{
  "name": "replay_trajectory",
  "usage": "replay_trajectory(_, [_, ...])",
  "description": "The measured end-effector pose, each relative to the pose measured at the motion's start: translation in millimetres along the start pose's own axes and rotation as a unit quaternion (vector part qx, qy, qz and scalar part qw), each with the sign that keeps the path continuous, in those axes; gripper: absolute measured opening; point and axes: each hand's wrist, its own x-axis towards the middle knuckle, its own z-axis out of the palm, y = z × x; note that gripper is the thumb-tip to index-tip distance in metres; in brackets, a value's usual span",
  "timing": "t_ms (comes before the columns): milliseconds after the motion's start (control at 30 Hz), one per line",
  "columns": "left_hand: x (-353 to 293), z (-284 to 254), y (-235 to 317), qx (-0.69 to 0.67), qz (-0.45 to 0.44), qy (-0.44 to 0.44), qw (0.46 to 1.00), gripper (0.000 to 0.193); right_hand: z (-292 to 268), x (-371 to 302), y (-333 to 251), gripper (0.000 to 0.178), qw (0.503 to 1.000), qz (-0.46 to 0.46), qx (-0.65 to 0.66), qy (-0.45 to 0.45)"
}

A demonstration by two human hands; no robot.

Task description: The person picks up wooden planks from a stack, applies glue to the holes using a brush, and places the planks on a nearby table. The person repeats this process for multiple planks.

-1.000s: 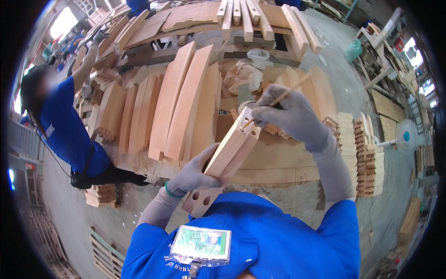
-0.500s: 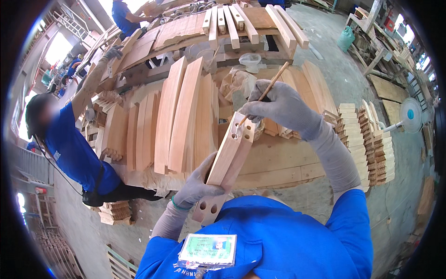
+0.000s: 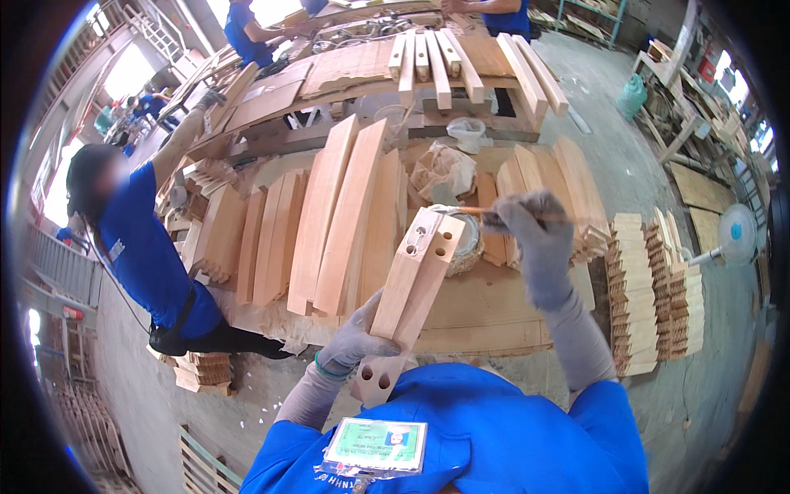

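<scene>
My left hand (image 3: 354, 342) is gloved in grey and closed around two wooden pieces (image 3: 399, 300) lying side by side, tilted up in front of my chest. Round drilled holes show at their upper ends, some with whitish stuff in them, and at the lower end of the darker one. My right hand (image 3: 539, 243), also gloved and slightly blurred, grips a thin wooden stick (image 3: 471, 209) held nearly level. Whitish stuff shows near the stick's left end, above the pieces. Behind their upper ends stands a round tub (image 3: 471, 237), partly hidden, with pale contents.
Long boards (image 3: 333, 222) lean on the low table (image 3: 485, 333). A crumpled plastic bag (image 3: 443, 173) lies behind the tub. Stacked pieces (image 3: 634, 296) and a fan (image 3: 735, 233) stand right. A co-worker (image 3: 144, 239) in blue works at left; others are farther back.
My right hand has moved right and down with the stick, away from the holes, and the stick now lies flatter. The tub has come into view. My left hand still holds the pieces.
</scene>
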Motion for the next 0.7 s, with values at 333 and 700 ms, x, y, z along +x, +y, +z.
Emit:
replay_trajectory(333, [5, 2, 4, -0.002, 0.028, -0.011, 1.0, 0.107, 5, -34, 36, 0.014, 0.995, -0.05, 0.085, 0.013])
replay_trajectory(700, [2, -3, 0, 0.017, 0.005, 0.053, 0.998, 0.101, -26, 5, 61, 0.005, 0.993, 0.096, -0.041, 0.062])
